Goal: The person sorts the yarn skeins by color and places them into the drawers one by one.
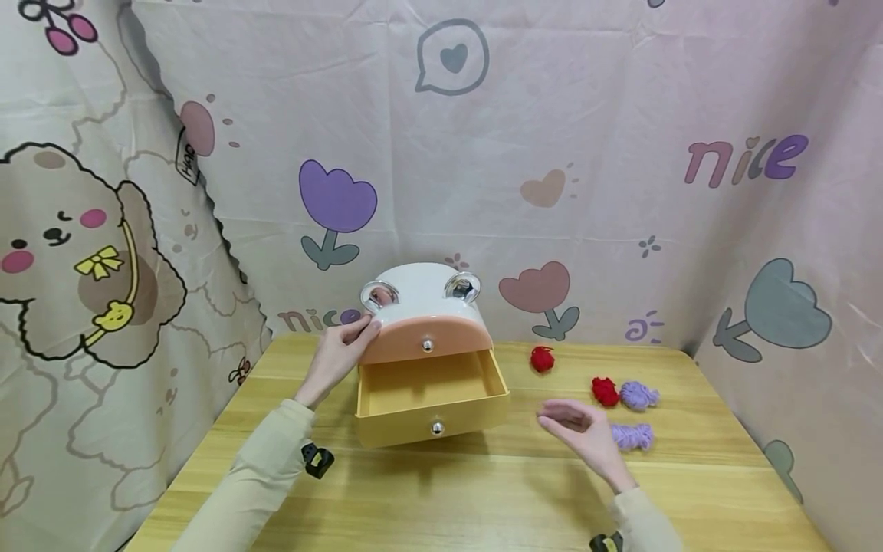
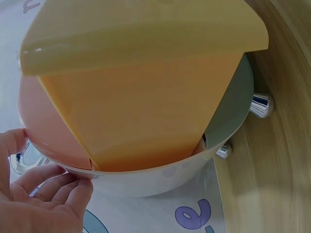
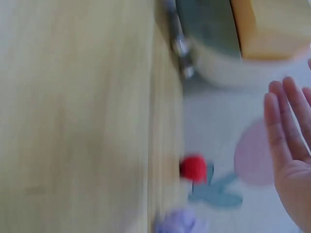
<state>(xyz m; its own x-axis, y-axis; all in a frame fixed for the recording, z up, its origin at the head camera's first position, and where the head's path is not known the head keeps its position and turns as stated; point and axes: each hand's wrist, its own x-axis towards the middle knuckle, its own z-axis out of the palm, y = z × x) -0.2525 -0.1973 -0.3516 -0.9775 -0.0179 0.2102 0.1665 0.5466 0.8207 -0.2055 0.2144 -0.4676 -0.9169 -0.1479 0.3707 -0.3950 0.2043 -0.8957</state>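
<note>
A small storage box (image 1: 422,285) with a white rounded shell and two silver-ringed eyes stands at the back of the table. Its yellow drawer (image 1: 396,429) is pulled out and shows a bare inside; the peach upper front (image 1: 396,341) is closed. My left hand (image 1: 336,354) grips the box's left edge; in the left wrist view the thumb (image 2: 15,141) lies at the peach front and the fingers (image 2: 53,187) against the white shell. To the right of the drawer, my right hand (image 1: 582,438) hovers above the table with nothing held, its fingers (image 3: 278,121) loosely extended.
Right of the box lie a red yarn ball (image 1: 542,359), another red yarn ball (image 1: 605,392), a purple yarn ball (image 1: 639,395) and a purple yarn bundle (image 1: 635,436) partly behind my right hand. A patterned curtain (image 1: 441,153) hangs behind the wooden table (image 1: 441,506).
</note>
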